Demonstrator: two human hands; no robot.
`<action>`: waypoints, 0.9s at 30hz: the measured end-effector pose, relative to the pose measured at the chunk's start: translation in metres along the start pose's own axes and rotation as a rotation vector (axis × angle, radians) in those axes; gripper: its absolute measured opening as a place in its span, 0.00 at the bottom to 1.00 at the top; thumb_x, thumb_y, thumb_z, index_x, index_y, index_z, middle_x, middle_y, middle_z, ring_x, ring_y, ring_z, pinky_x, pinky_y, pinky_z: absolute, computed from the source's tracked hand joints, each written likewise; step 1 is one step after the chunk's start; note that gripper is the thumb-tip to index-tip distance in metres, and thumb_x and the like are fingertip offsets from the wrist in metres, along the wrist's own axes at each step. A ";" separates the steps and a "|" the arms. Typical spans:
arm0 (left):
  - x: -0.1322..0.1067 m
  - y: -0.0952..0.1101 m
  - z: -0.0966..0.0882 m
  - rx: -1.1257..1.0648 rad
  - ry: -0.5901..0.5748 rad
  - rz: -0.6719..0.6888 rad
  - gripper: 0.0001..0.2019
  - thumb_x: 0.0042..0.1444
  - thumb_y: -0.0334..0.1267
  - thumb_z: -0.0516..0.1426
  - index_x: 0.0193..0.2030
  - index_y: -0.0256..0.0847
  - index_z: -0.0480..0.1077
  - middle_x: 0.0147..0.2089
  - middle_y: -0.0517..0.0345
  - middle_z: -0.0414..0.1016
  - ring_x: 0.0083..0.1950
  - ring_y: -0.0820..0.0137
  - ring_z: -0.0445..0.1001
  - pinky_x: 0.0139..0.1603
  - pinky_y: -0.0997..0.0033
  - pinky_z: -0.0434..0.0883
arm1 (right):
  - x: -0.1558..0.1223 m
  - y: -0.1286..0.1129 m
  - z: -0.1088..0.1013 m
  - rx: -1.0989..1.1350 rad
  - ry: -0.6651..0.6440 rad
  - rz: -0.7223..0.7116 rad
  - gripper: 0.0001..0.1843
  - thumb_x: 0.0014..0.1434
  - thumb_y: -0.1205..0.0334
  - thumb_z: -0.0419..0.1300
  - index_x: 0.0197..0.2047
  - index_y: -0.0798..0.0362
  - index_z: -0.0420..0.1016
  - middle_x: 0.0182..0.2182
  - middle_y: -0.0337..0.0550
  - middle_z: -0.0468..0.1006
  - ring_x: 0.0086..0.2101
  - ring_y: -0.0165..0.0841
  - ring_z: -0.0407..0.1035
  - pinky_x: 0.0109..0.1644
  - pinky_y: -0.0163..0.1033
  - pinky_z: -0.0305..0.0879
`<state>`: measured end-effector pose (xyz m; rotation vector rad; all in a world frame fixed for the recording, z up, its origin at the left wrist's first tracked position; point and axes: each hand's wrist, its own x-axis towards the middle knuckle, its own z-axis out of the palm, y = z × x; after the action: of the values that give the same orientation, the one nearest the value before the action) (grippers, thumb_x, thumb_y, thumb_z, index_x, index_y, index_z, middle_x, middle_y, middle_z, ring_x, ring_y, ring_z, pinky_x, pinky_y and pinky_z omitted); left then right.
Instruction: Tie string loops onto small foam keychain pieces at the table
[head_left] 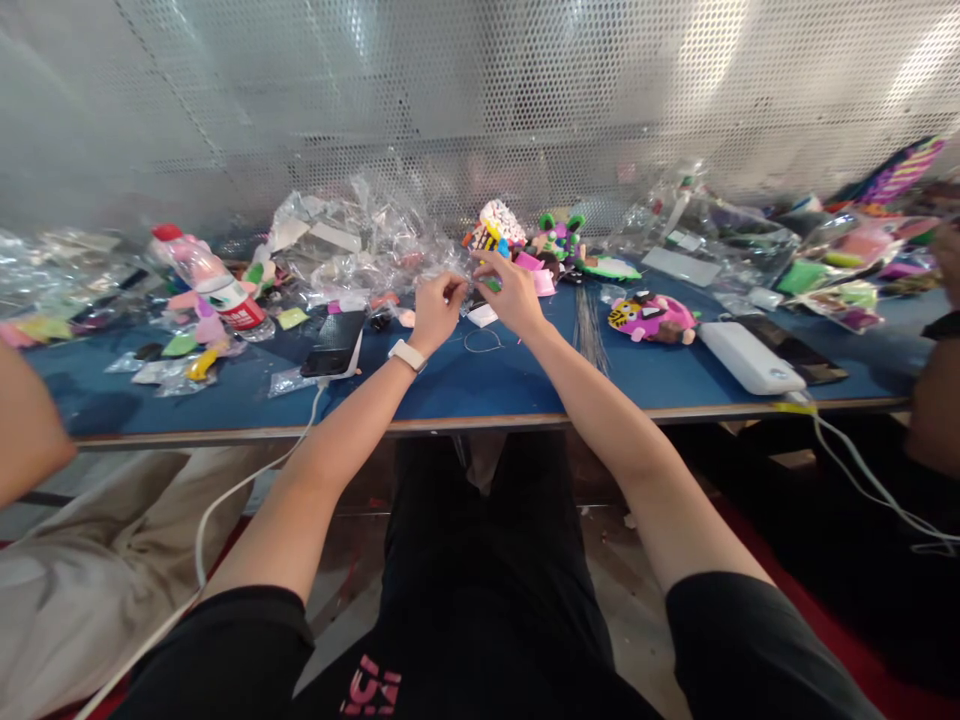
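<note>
My left hand point(437, 312), with a pale watch band point(407, 354) at the wrist, is closed in a pinch above the blue table point(480, 388). Close beside it my right hand point(513, 293) pinches too, thumb and fingertips together. Whatever lies between the fingers is too small or thin to make out. Under the hands are a small white piece point(482, 316) and a thin wire loop point(482, 343). A bundle of thin wires point(590, 330) lies right of my right hand. Colourful foam-like figures point(559, 240) sit just behind.
A phone point(334, 343) on a cable and a red-labelled bottle point(236, 300) stand to the left. Rightward are a pink figure point(654, 318) and a white power bank point(750, 358). Crumpled clear plastic point(367, 235) lines the perforated metal wall point(480, 100). People sit on both sides.
</note>
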<state>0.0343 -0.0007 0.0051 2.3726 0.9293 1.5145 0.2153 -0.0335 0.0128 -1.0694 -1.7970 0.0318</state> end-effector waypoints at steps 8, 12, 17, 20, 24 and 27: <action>-0.001 -0.001 -0.002 0.016 -0.001 0.041 0.12 0.74 0.44 0.58 0.41 0.41 0.76 0.37 0.54 0.82 0.37 0.67 0.78 0.43 0.66 0.74 | 0.002 0.005 -0.001 0.137 -0.042 0.031 0.38 0.66 0.67 0.64 0.77 0.43 0.64 0.47 0.45 0.85 0.50 0.46 0.80 0.64 0.58 0.74; -0.001 -0.001 -0.003 0.034 -0.004 0.061 0.12 0.74 0.44 0.58 0.41 0.41 0.76 0.37 0.54 0.82 0.37 0.66 0.78 0.43 0.65 0.73 | 0.004 0.007 0.004 0.256 -0.045 0.085 0.34 0.67 0.63 0.66 0.74 0.44 0.67 0.45 0.45 0.84 0.47 0.42 0.79 0.61 0.54 0.78; -0.001 -0.002 -0.004 0.098 -0.015 0.065 0.12 0.74 0.44 0.57 0.40 0.41 0.75 0.37 0.53 0.81 0.38 0.64 0.78 0.45 0.62 0.74 | 0.004 0.009 0.007 0.383 -0.045 0.148 0.29 0.65 0.61 0.67 0.68 0.46 0.72 0.42 0.45 0.82 0.44 0.40 0.78 0.54 0.50 0.80; -0.001 -0.002 -0.005 0.136 -0.030 0.078 0.13 0.75 0.45 0.56 0.40 0.42 0.75 0.39 0.51 0.81 0.41 0.62 0.79 0.48 0.60 0.73 | 0.004 0.009 0.010 0.479 -0.045 0.195 0.28 0.63 0.62 0.68 0.66 0.46 0.71 0.40 0.44 0.82 0.42 0.39 0.78 0.52 0.49 0.80; -0.001 0.000 -0.008 0.177 -0.043 0.142 0.15 0.77 0.45 0.53 0.40 0.42 0.74 0.40 0.49 0.80 0.45 0.60 0.79 0.51 0.60 0.73 | 0.004 0.010 0.015 0.659 -0.074 0.318 0.26 0.62 0.63 0.67 0.62 0.48 0.70 0.35 0.40 0.80 0.37 0.37 0.78 0.47 0.46 0.80; -0.001 0.002 -0.009 0.177 -0.050 0.163 0.16 0.77 0.46 0.52 0.40 0.43 0.73 0.41 0.48 0.80 0.45 0.60 0.78 0.50 0.60 0.73 | 0.005 0.011 0.015 0.739 -0.100 0.372 0.24 0.59 0.66 0.66 0.58 0.49 0.70 0.34 0.38 0.79 0.34 0.35 0.78 0.45 0.45 0.80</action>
<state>0.0272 -0.0048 0.0097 2.6572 0.9142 1.4746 0.2110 -0.0167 0.0041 -0.8376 -1.4489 0.9146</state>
